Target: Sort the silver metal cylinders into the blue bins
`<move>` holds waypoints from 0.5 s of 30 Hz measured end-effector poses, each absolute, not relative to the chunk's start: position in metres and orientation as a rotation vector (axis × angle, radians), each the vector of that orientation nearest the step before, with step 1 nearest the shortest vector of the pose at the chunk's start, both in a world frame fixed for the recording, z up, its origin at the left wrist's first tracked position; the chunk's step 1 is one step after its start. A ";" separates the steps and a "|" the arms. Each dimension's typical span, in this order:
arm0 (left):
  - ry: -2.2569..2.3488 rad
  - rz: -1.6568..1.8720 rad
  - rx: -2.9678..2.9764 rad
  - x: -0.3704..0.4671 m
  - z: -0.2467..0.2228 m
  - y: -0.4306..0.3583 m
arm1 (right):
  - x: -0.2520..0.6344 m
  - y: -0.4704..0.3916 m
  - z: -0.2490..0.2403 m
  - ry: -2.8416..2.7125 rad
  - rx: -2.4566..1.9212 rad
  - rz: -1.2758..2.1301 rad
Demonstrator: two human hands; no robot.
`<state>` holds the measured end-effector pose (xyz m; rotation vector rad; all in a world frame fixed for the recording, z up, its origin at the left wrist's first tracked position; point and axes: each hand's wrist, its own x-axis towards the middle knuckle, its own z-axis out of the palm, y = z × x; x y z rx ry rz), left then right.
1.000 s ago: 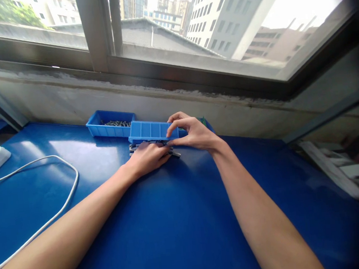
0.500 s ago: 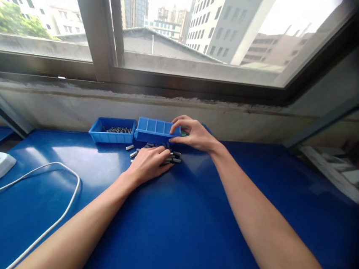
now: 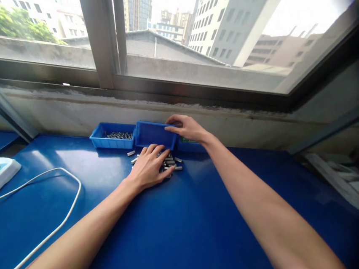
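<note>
My right hand (image 3: 189, 128) grips the upper right rim of a blue plastic bin (image 3: 154, 136), thumb at the inner side. The bin is tilted so that its bare inside faces me. Just below its lower edge lies a loose pile of short silver metal cylinders (image 3: 170, 162) on the blue tabletop. Over the pile's left part rests my left hand (image 3: 149, 168), palm down with fingers spread, hiding some of the pieces. One cylinder (image 3: 131, 153) lies apart at the left, near the bins.
Left of the tilted bin stands another blue bin (image 3: 113, 141) with many small metal parts. A third blue bin (image 3: 191, 146) with green items is partly hidden behind my right hand. A white cable (image 3: 77, 191) and a white power strip (image 3: 2, 175) lie at the left. The window wall bounds the back.
The bin in my right hand has turned over from showing its ribbed outside to showing its inside. My left hand's fingers have spread over the cylinders.
</note>
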<state>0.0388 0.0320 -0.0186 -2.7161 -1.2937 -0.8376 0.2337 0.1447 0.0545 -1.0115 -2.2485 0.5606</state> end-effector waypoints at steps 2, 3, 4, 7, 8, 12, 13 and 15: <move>-1.283 -0.845 -2.712 0.039 -0.017 0.032 | 0.233 0.148 0.050 -2.261 -1.063 0.431; -1.271 -0.851 -2.711 0.039 -0.017 0.031 | 0.232 0.149 0.049 -2.270 -1.094 0.353; -1.255 -0.858 -2.709 0.039 -0.016 0.031 | 0.231 0.150 0.047 -2.282 -1.127 0.280; -1.225 -0.882 -2.690 0.039 -0.015 0.030 | 0.226 0.147 0.045 -2.304 -1.233 0.090; -1.224 -0.890 -2.679 0.040 -0.015 0.030 | 0.224 0.145 0.045 -2.298 -1.260 0.012; -1.257 -0.928 -2.595 0.039 -0.014 0.028 | 0.212 0.138 0.043 -2.248 -1.248 -0.249; -1.268 -0.935 -2.570 0.039 -0.013 0.027 | 0.210 0.138 0.042 -2.256 -1.253 -0.261; -1.307 -0.938 -2.513 0.038 -0.012 0.027 | 0.207 0.139 0.039 -2.281 -1.280 -0.241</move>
